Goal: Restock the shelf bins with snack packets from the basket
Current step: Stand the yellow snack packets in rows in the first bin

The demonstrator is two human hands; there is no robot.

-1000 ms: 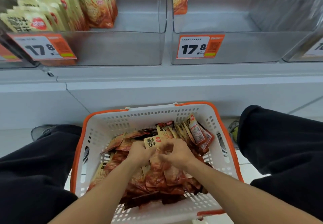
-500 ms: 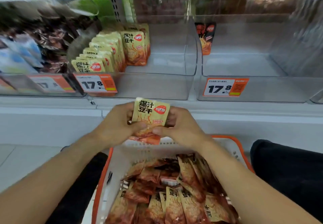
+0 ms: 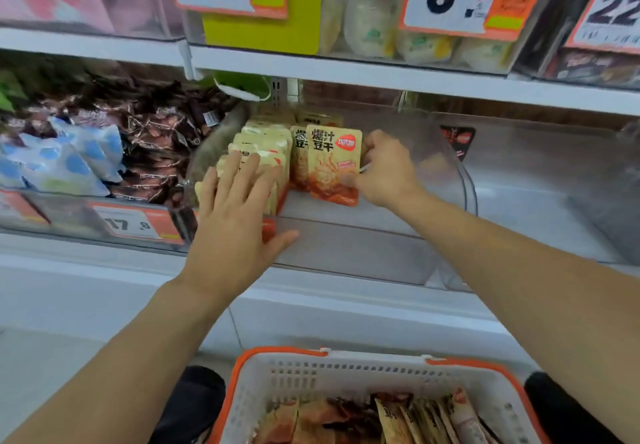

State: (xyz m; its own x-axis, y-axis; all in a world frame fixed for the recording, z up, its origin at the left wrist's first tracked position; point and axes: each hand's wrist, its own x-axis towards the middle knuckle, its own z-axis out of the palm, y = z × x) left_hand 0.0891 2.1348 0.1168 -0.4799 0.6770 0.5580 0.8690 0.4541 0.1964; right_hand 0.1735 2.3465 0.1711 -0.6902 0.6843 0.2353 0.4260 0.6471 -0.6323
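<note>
Packet (image 3: pixel 333 163), yellow with an orange base, stood upright in the right hand (image 3: pixel 384 170), pinched by thumb and fingers along its right edge and set at the front of a second row inside the clear shelf bin (image 3: pixel 346 232). Left hand (image 3: pixel 235 222) lay flat, fingers straight and spread, pressed against the front of the first row of matching packets (image 3: pixel 259 163) at the bin's left side, holding nothing. Basket (image 3: pixel 346 374), white with orange rim, sat below between the person's knees and held a good many snack packets (image 3: pixel 398 419), tumbled and unsorted. Neighbouring bin (image 3: pixel 540 180) to the right showed only one dark packet (image 3: pixel 457 139) at its back. Bin to the left held dark and blue wrapped goods (image 3: pixel 104 153). Price tag (image 3: pixel 136 224) on the left bin's front read 17.8. Progress, as judged: one row stocked, a second just begun, much of the bin's right half bare; most of the restocking remained, since the basket was far from emptied.
</note>
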